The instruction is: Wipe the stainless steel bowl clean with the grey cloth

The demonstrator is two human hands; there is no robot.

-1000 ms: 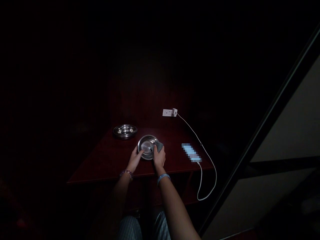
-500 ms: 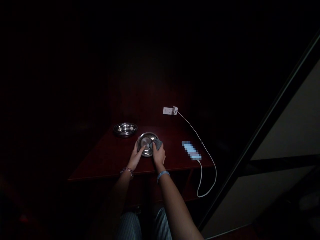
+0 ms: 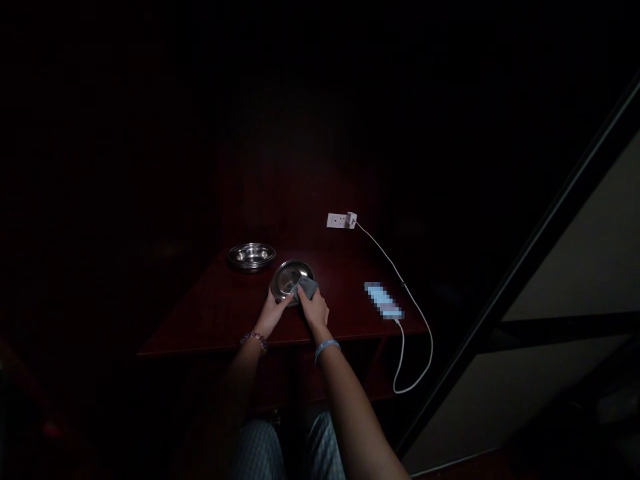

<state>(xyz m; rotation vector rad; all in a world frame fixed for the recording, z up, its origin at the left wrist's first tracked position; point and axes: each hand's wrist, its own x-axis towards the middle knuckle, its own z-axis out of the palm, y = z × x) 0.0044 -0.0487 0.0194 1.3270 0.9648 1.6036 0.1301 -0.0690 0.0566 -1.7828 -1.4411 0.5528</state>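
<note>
Bowl (image 3: 286,275) between 2 hands (image 3: 293,312).

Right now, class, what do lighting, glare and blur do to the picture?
Head view: dim, with the top and left near black; head view: glints on the held bowl and the stacked bowls; head view: coarse pixelation hides detail on the phone.

Metal bowl (image 3: 285,280): shiny, round, tipped toward me, in my left hand (image 3: 272,315) | grey cloth (image 3: 308,287): bunched in my right hand (image 3: 313,309), against the bowl's near right inside, over the tabletop
</note>
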